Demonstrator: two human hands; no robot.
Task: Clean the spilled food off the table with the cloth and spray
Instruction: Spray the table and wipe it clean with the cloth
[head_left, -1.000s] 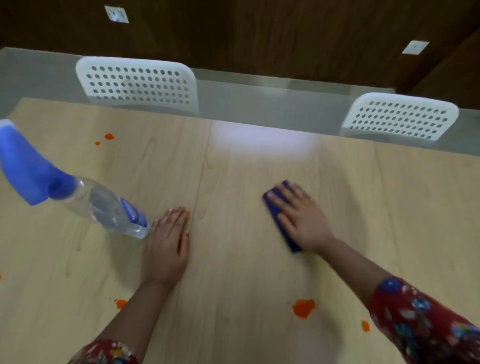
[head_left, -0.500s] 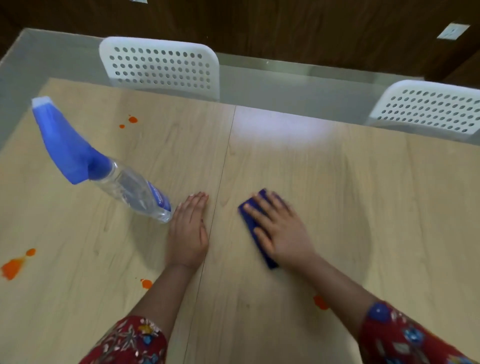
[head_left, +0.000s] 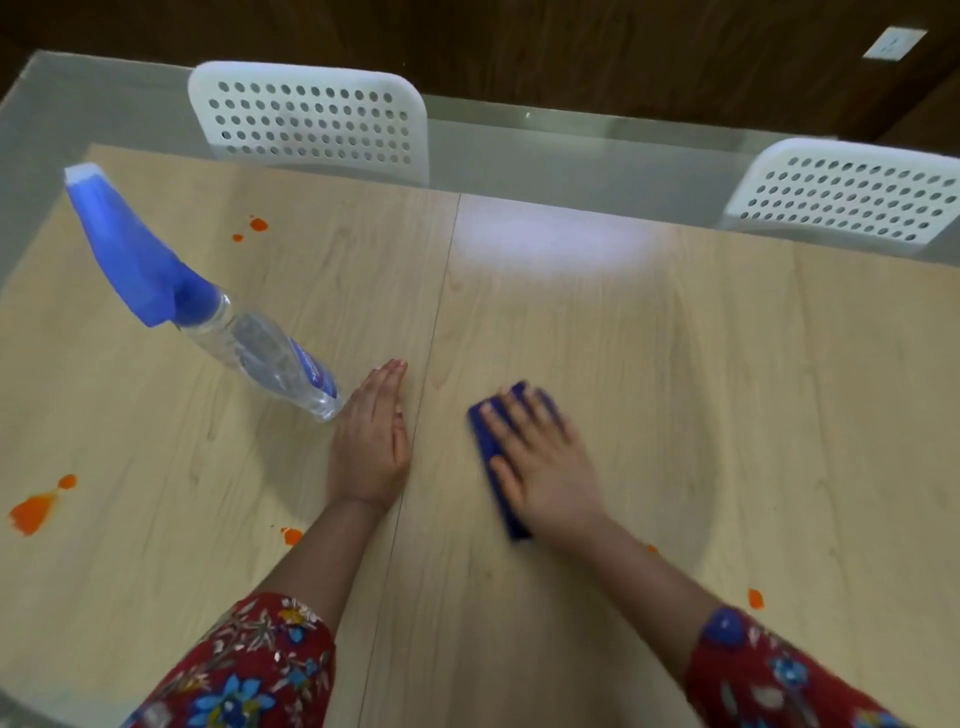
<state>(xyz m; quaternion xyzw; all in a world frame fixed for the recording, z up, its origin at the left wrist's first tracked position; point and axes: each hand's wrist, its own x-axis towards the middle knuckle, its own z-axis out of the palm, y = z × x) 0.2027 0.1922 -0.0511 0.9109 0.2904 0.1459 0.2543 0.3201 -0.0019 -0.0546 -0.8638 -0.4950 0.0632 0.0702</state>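
Note:
My right hand presses flat on a folded dark blue cloth in the middle of the light wooden table; the hand is blurred. My left hand lies flat on the table, palm down, holding nothing. Just left of its fingers stands a clear spray bottle with a blue trigger head. Orange food spills show on the table: a big smear at the left edge, a spot by my left forearm, two dots at the far left, and a small spot near my right sleeve.
Two white perforated chairs stand behind the table's far edge, one at the back left and one at the back right. A seam runs down the table between my hands. A dark wooden wall lies beyond.
My right hand has slid the cloth leftward and toward me across the table. The view has shifted, bringing the bottle and left smear further in. My left hand stays flat.

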